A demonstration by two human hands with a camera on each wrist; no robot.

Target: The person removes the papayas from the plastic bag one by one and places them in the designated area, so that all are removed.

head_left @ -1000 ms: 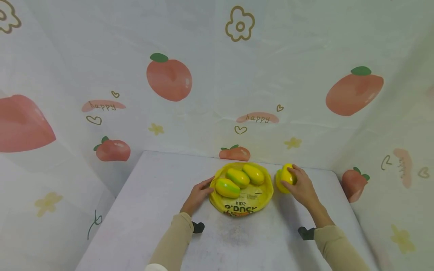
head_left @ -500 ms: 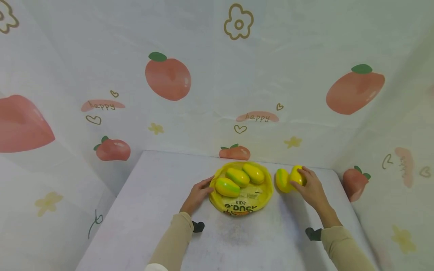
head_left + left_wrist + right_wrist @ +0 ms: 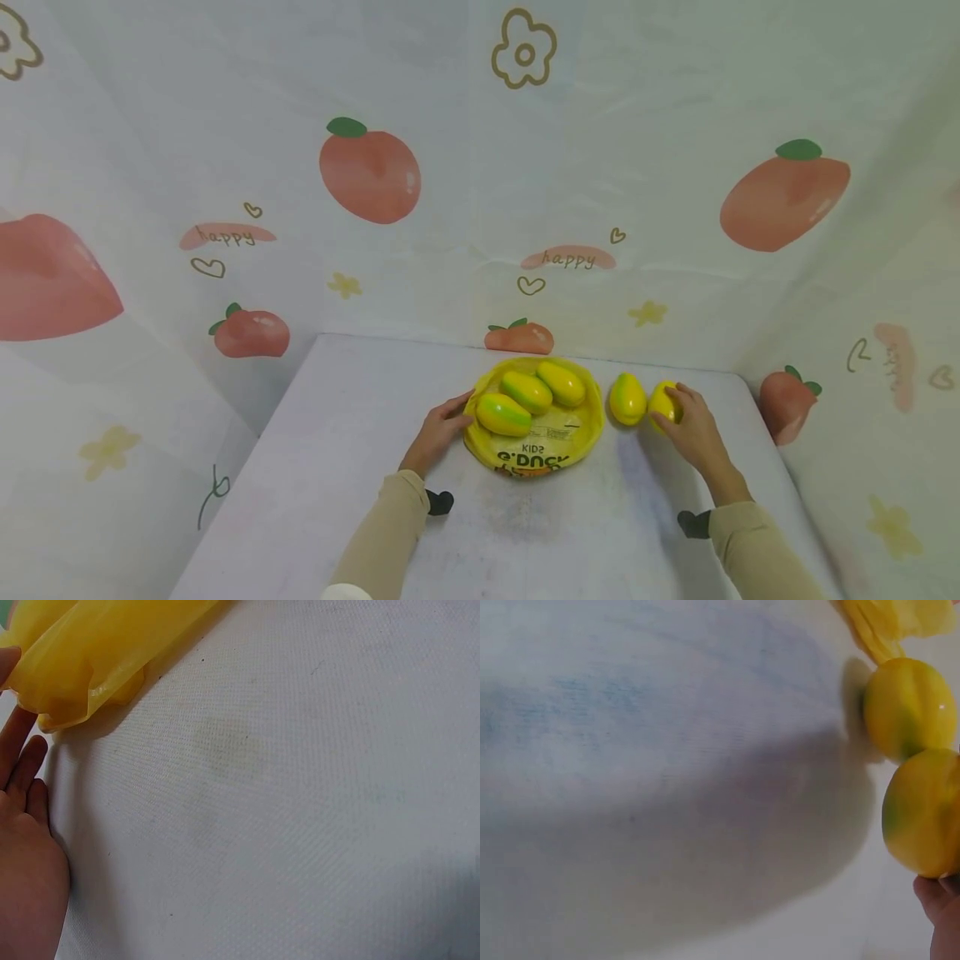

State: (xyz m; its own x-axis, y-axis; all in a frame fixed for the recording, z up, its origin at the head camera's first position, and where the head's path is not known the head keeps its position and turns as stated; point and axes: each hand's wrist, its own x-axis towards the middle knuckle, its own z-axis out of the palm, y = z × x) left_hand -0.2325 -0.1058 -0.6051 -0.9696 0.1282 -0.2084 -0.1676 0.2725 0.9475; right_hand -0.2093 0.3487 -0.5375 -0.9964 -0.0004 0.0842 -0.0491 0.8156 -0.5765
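A yellow plastic bag with printed lettering lies opened out in a round shape on the table, its rim bunched up. Inside it are three yellow-green mangoes, side by side. My left hand pinches the bag's left rim; in the left wrist view its thumb and fingers are on either side of the yellow plastic. To the right of the bag stands another mango. Just beyond it, my right hand grips a mango between thumb and fingers. In the right wrist view, this mango overlaps its neighbour.
The white table meets a fabric wall printed with peaches at the back, and the same cloth hangs at both sides. A dark strap end sticks out from the right wrist, another from the left.
My right hand has moved right with its mango, away from the one beside it, and come down slightly. A gap now shows between the two mangoes. The left hand stays at the bag's rim.
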